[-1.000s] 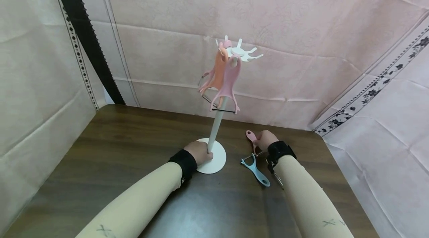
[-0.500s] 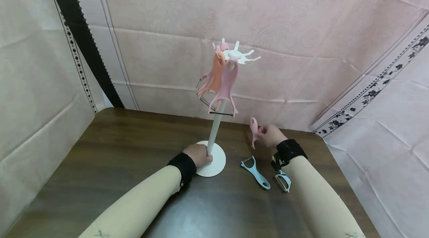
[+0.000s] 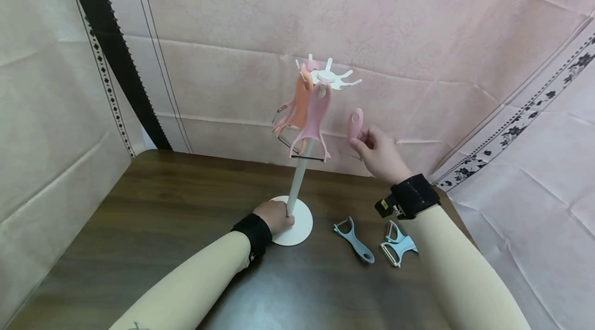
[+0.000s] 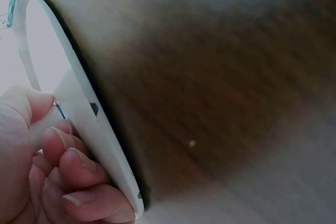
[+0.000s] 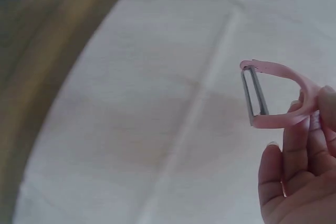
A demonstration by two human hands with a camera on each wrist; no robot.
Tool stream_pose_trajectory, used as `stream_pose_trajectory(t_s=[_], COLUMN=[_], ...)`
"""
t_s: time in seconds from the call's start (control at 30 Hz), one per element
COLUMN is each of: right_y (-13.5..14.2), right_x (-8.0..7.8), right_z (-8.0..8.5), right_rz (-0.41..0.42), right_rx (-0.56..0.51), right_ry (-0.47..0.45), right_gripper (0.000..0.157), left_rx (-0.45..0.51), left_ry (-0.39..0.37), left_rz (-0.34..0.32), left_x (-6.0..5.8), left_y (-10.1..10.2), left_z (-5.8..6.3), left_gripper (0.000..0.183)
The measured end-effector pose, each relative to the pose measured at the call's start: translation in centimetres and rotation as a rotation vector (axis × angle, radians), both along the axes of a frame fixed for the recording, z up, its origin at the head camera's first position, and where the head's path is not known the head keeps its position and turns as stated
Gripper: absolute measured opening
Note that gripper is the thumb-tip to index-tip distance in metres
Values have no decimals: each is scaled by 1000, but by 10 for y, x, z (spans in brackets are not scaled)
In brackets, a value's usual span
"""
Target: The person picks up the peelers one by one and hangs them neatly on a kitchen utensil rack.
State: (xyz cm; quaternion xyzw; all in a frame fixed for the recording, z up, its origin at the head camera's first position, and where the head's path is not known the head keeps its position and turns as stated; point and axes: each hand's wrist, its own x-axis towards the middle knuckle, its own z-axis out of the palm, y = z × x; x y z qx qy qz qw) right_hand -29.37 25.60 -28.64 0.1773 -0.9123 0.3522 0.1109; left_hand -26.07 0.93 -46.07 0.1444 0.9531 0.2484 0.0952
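Observation:
My left hand [image 3: 274, 216] grips the white post [image 3: 297, 180] of a rack just above its round base [image 3: 303, 224]. In the left wrist view its curled fingers [image 4: 86, 177] lie close over the disc. From the rack's hooks [image 3: 346, 82] hang a pink peeler [image 3: 317, 113], an orange peeler [image 3: 302, 100] and, partly hidden behind, another pink one. Right of them, raised off the table, my right hand [image 3: 381, 157] pinches a pink peeler [image 3: 355, 124] between thumb and fingers, its ringed handle end upward. The right wrist view shows its metal blade [image 5: 255, 92] beyond the fingertips.
On the brown table [image 3: 186, 226] a blue peeler [image 3: 357, 243] lies right of the base. Two more blue peelers [image 3: 403, 245] lie close together beside the right forearm, partly covered by it. Pale cloth [image 3: 241, 92] hangs behind the table and along both sides.
My right hand has lifted the pink peeler from the table, up toward the height of the hanging peelers. Its forearm now uncovers more of the two blue peelers. The left hand stays on the post.

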Motion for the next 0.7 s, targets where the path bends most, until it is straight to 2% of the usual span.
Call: stream_pose_trajectory(t_s=[0.2, 0.37, 0.43, 0.57, 0.7], right_y=[-16, -41, -46, -46, -55], right_x=[6, 22, 19, 2, 1], right_z=[41, 74, 79, 78, 83], right_rz=[49, 61, 65, 74, 95], right_rx=[-81, -101, -108, -135, -184], right_ry=[93, 183, 202, 231, 257], right_gripper=[19, 15, 17, 20, 21], left_rx=[-12, -10, -8, -6, -14], left_ry=[-2, 11, 21, 33, 40], left_rz=[-1, -11, -20, -35, -44], left_x=[-9, -11, -11, -12, -10], left_y=[1, -1, -2, -1, -1], left_z=[-12, -12, -12, -16, -14], left_gripper=[28, 27, 26, 25, 24])
